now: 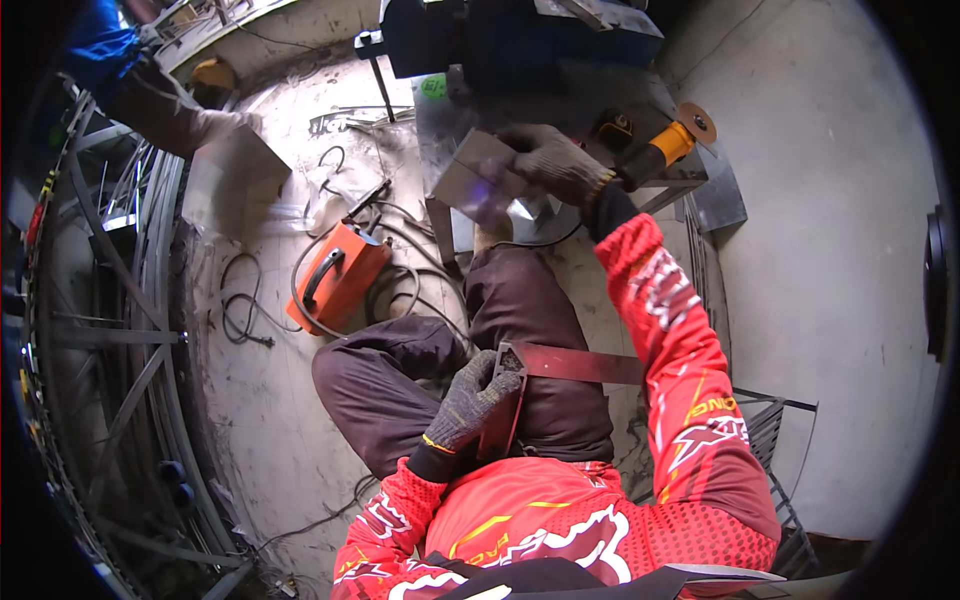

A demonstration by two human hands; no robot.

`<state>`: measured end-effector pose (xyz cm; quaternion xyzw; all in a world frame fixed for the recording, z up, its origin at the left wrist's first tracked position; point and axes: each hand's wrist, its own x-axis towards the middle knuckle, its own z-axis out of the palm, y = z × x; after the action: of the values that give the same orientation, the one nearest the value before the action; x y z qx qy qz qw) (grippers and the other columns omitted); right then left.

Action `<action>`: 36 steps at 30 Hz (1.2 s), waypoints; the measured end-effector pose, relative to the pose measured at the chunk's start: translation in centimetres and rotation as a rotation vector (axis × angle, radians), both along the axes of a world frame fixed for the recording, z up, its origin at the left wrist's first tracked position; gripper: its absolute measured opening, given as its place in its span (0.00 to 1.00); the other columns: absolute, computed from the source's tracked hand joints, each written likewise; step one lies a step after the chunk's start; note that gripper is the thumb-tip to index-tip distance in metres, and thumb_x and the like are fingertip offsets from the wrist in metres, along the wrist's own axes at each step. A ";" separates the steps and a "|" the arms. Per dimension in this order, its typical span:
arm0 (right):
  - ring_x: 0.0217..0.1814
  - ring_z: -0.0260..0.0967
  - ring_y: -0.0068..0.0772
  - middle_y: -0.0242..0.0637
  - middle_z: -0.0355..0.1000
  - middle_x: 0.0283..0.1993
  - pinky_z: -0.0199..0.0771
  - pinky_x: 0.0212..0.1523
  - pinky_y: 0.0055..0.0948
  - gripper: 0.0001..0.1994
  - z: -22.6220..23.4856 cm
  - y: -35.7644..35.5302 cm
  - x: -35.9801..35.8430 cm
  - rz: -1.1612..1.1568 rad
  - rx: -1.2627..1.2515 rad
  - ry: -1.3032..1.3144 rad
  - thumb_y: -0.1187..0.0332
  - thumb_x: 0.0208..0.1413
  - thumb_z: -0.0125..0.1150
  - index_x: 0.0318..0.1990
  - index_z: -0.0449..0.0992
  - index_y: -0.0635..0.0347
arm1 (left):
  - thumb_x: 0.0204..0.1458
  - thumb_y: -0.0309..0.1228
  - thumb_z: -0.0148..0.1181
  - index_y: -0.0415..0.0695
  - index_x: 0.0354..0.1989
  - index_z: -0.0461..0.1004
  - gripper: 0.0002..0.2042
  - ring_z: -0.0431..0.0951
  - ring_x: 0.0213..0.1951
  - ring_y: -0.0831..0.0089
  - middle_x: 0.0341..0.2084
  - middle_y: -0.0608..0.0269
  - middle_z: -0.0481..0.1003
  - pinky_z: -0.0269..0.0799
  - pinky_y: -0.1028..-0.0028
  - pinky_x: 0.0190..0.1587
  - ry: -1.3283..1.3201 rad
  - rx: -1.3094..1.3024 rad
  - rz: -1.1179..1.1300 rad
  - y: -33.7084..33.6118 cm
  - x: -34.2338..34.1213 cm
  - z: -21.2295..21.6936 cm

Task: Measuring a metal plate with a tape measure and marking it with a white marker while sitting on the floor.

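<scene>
My right hand (pixel 560 165), in a grey knit glove, is closed on the edge of a flat square grey plate (pixel 465 172) with a purple glare on it. The plate is held out in front of me, over the edge of a low metal table (pixel 440 120). My left hand (pixel 468 402), gloved too, rests over my lap with its fingers wrapped round the end of a red steel frame (pixel 580 364). One bar of that frame crosses my thigh to the right, passing under my right forearm. Another bar runs back toward my body.
A yellow and black angle grinder (pixel 672 146) with a brown disc lies at the table's right. An orange welding machine (pixel 340 275) stands on the floor among looped cables (pixel 410 270). Steel bars (pixel 150 250) are stacked at left. A person's blue clothing (pixel 100 45) shows at upper left.
</scene>
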<state>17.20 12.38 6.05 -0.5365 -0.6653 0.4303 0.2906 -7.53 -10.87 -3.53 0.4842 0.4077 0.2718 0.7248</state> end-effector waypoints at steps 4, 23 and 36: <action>0.58 0.71 0.28 0.37 0.77 0.56 0.72 0.60 0.29 0.25 -0.2 -3.9 4.0 0.143 -0.194 0.113 0.71 0.57 0.62 0.62 0.73 0.72 | 0.61 0.33 0.64 0.40 0.45 0.75 0.10 0.71 0.40 0.82 0.36 0.72 0.75 0.71 0.75 0.47 -0.071 -0.021 -0.037 1.0 0.4 -0.1; 0.54 0.73 0.25 0.33 0.78 0.53 0.74 0.56 0.29 0.24 -1.1 -7.9 5.6 0.162 -0.302 0.203 0.68 0.57 0.67 0.61 0.76 0.66 | 0.64 0.32 0.63 0.40 0.48 0.75 0.10 0.75 0.41 0.80 0.36 0.68 0.78 0.73 0.74 0.46 -0.058 -0.066 -0.025 1.9 -2.1 2.4; 0.54 0.71 0.24 0.34 0.72 0.56 0.77 0.50 0.28 0.40 -3.7 -10.6 4.6 0.082 -0.495 0.550 0.78 0.48 0.63 0.73 0.61 0.53 | 0.61 0.32 0.63 0.40 0.47 0.78 0.11 0.76 0.42 0.79 0.39 0.68 0.79 0.73 0.74 0.48 -0.024 -0.012 0.030 2.7 -4.1 2.3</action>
<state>21.85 1.75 2.31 -0.4276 -0.4589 0.7177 0.3024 -11.60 -8.17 -1.25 0.4704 0.4078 0.2863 0.7283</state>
